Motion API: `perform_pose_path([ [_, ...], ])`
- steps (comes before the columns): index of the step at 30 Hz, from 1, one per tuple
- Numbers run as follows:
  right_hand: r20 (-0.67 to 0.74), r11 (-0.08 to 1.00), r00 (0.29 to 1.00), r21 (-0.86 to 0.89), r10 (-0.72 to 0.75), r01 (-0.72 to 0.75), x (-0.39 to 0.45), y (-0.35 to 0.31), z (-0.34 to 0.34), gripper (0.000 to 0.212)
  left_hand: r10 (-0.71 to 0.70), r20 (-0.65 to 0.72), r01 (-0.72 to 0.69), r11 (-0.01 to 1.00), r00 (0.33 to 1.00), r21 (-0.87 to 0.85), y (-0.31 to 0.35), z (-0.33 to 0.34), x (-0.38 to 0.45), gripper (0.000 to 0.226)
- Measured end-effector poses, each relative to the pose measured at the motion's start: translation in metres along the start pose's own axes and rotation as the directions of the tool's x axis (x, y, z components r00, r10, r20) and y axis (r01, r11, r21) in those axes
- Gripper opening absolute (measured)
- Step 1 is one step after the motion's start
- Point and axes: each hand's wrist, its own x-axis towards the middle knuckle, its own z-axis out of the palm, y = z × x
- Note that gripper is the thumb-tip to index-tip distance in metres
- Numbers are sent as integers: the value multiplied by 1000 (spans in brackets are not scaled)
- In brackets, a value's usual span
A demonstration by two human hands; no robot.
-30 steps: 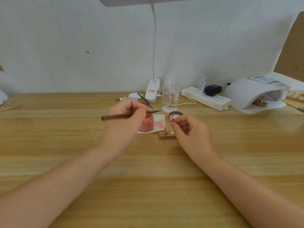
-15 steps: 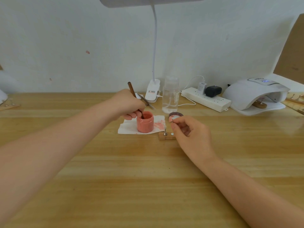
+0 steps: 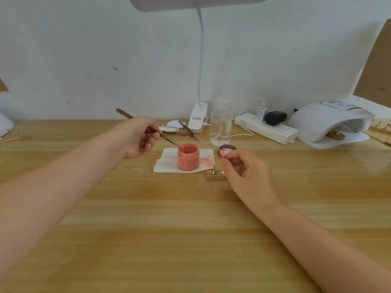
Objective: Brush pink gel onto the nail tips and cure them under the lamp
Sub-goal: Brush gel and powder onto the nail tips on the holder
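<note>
Change vs half a second ago: the left hand (image 3: pixel 139 137) has lifted the brush (image 3: pixel 148 129) out of the gel jar (image 3: pixel 188 157). The brush was steep with its tip down inside the jar; now it lies shallower, tip at the jar's back rim, looks like wiping or freshly loaded. A second ago the brush was level near the right hand (image 3: pixel 243 166), so my read is a reload cycle: dip done, next stroke goes onto a nail tip.

Right hand unchanged in both earlier frames: fingers curled, thumb and forefinger pinching something small just over the wooden holder (image 3: pixel 215 176). Probably a nail tip on its stand; too small to confirm. Left hand: fingers curled round the brush shaft in a pen grip.

Counts, big to small:
- Table (image 3: pixel 190 229): 1
- Desk lamp (image 3: pixel 200 60): 1, clip base at the wall
- Curing lamp (image 3: pixel 325 121): 1, far right, display lit, one wooden holder inside it
- Power strip (image 3: pixel 268 129): 1, two plugs in it
- Clear bottle (image 3: pixel 221 123): 1
- Tissue (image 3: pixel 167 163): 1, pink smears, under the jar
- Gel jar: 1, open, on the tissue between the hands
- Jar lid (image 3: pixel 227 148): 1, behind the right hand
- Wooden holder at the hand: 1, one metal stand visible on it, rest hidden
- Tweezers-like tools behind the jar: about 2, not clear

Cure step for this holder not started; it's well apart from the curing lamp.
</note>
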Motion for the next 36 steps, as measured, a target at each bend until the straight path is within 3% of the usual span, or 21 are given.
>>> perform_pose_path([
  [7,11,1000,1000,-1,23,-23,0,0,-1,5,-34,-4,34,998,999,-56,-5,-14,3,17],
  [15,10,999,999,0,37,-37,0,1,-1,7,-17,73,26,993,997,-114,-7,-5,4,16],
  [19,8,1000,1000,20,24,-24,0,1,-2,22,-43,77,49,995,996,-90,-15,-5,5,16],
  [36,21,1000,1000,14,-8,8,1,2,-1,22,-59,82,73,980,995,-184,-25,-16,6,13],
])
